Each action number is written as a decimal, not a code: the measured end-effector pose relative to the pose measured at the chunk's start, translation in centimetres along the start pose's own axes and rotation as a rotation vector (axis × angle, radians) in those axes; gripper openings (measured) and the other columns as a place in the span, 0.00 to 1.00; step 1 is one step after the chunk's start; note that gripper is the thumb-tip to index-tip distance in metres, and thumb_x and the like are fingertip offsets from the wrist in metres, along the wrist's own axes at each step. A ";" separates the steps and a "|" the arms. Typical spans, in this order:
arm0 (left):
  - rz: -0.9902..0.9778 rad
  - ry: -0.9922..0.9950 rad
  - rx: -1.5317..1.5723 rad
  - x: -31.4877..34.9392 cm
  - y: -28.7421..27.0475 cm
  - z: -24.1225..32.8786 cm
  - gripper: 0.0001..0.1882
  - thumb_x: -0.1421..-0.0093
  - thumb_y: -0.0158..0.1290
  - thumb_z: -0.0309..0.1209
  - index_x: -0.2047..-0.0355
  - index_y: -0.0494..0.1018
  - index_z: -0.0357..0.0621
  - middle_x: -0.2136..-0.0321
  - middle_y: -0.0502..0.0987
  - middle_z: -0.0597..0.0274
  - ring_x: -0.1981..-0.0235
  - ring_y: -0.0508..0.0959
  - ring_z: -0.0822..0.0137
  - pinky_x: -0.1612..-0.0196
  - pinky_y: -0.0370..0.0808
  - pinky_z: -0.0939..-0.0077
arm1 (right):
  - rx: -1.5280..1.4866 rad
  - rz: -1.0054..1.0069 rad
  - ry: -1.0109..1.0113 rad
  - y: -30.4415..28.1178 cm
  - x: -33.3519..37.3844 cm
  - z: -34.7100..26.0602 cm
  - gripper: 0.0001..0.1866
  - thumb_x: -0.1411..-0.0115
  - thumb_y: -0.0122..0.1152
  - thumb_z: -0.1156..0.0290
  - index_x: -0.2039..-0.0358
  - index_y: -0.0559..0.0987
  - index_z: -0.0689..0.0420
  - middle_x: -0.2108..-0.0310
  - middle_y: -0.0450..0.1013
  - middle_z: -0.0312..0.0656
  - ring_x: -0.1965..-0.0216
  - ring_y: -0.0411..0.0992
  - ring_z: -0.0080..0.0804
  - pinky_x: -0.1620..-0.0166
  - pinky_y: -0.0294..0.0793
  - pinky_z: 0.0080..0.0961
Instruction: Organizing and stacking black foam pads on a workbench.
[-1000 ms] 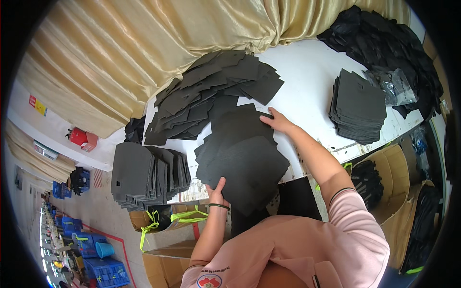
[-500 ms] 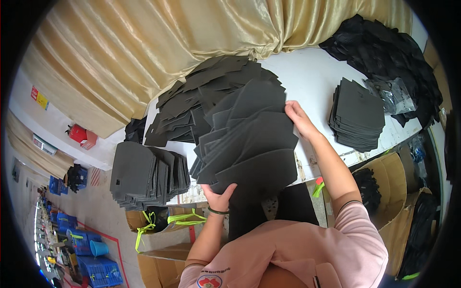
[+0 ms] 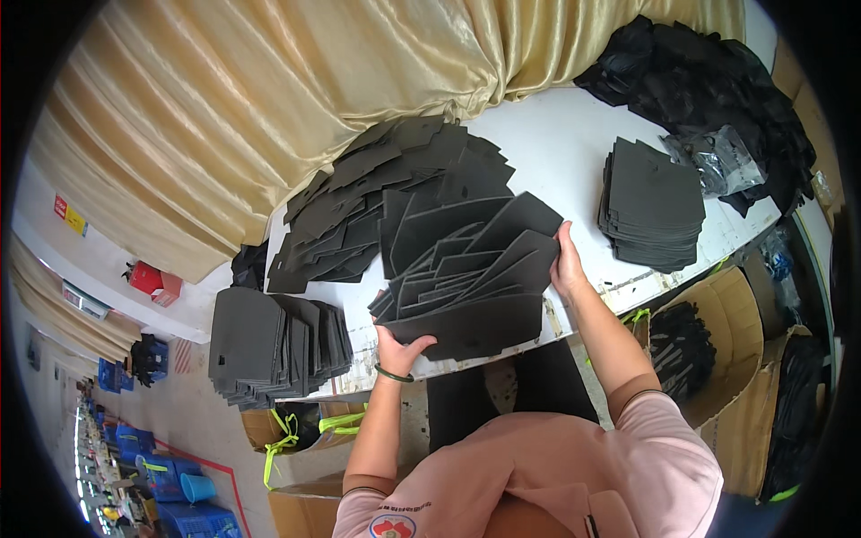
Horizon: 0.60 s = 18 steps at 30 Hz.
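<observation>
A loose bundle of black foam sheets is held between my two hands at the front of the white table, its sheets standing on edge and unevenly fanned. My left hand grips the lower left corner, thumb over the near sheet. Along the right edge, my right hand presses against the sheets, its fingers partly hidden. Behind the bundle lies a spread heap of similar black sheets. A neater stack stands at the table's left front, and another squared stack sits to the right.
The white table backs onto a gold curtain. At the far right are a clear plastic bag and a large black pile. Cardboard boxes stand below the front edge, and blue crates on the floor at left.
The bundle has come down toward the table and tipped more upright, so its top edges now show spread apart. Both hands have kept their hold on it, the right one shifting lower.
</observation>
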<state>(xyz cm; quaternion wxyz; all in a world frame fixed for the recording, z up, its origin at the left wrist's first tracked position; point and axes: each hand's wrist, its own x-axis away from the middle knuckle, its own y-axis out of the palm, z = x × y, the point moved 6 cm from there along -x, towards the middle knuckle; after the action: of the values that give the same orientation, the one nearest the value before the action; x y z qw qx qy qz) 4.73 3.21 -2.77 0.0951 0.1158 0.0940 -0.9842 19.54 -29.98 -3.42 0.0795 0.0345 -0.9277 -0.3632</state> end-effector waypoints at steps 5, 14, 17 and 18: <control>-0.079 0.055 0.261 0.1 2.2 3.7 0.68 0.70 0.74 0.23 0.34 0.38 0.44 0.47 0.67 0.54 0.46 0.69 0.60 0.42 0.66 0.66 | -0.043 0.028 0.003 -1.1 -0.7 0.5 0.40 0.40 0.39 0.34 0.46 0.69 0.61 0.48 0.70 0.45 0.47 0.67 0.36 0.42 0.63 0.31; -0.188 0.082 -0.021 1.0 2.4 4.7 0.62 0.69 0.73 0.22 0.36 0.46 0.42 0.47 0.67 0.55 0.46 0.69 0.62 0.42 0.66 0.66 | 0.202 -0.134 -0.006 -1.1 -0.2 -0.5 0.39 0.39 0.39 0.35 0.46 0.69 0.60 0.50 0.71 0.44 0.49 0.68 0.34 0.43 0.64 0.30; -0.191 0.099 -0.044 1.2 2.6 4.5 0.62 0.70 0.73 0.22 0.36 0.46 0.41 0.47 0.66 0.55 0.46 0.69 0.62 0.41 0.66 0.67 | 0.109 -0.169 -0.166 0.6 1.2 -2.8 0.36 0.36 0.38 0.39 0.48 0.70 0.60 0.53 0.72 0.41 0.51 0.69 0.29 0.46 0.65 0.27; -0.190 0.094 -0.047 1.3 2.6 4.4 0.62 0.70 0.73 0.22 0.36 0.46 0.41 0.47 0.66 0.55 0.46 0.69 0.62 0.41 0.66 0.67 | 0.107 -0.168 -0.160 0.7 1.2 -2.4 0.36 0.36 0.38 0.39 0.48 0.70 0.60 0.53 0.72 0.41 0.51 0.69 0.29 0.46 0.65 0.27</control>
<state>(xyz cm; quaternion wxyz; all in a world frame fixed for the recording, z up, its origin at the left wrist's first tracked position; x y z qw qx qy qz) 3.15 -0.38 0.67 -0.0004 0.1503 0.1318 -0.9798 18.73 -31.22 -1.06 -0.0276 0.0873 -0.9429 -0.3202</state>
